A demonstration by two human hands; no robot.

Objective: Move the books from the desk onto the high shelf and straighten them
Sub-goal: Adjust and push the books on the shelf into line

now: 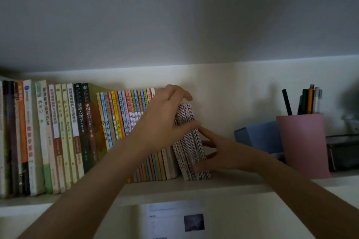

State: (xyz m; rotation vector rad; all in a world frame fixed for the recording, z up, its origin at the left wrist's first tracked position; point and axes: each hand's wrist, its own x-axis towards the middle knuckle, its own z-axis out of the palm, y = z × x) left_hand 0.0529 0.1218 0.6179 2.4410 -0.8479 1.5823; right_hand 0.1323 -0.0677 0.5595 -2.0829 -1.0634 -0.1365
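Observation:
A stack of thin booklets (191,147) stands on the high shelf (194,185), leaning left against a row of colourful slim books (124,116). My left hand (165,120) grips the top of the stack, fingers over the upper edge and thumb across its spines. My right hand (223,151) presses the stack's right side with spread, mostly straight fingers, thumb near the lower spines. Taller books (58,137) fill the shelf's left part, standing upright.
A pink pen cup (303,143) with pens stands right of the stack, a blue box (258,136) behind it. A dark tray (343,151) sits at the far right. A lit screen (174,219) shows below the shelf.

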